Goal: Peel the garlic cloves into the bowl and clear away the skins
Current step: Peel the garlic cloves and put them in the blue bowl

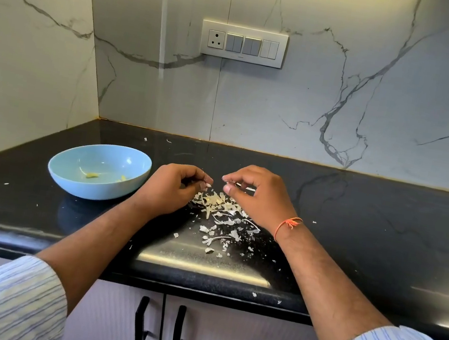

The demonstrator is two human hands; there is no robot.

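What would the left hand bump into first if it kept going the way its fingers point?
Probably the right hand: the left hand curls toward it, fingertips nearly meeting above the garlic skins. Depth is unclear.

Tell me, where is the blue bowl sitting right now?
In the head view the blue bowl sits on the black counter, left of the person's left hand and the pile of garlic skins.
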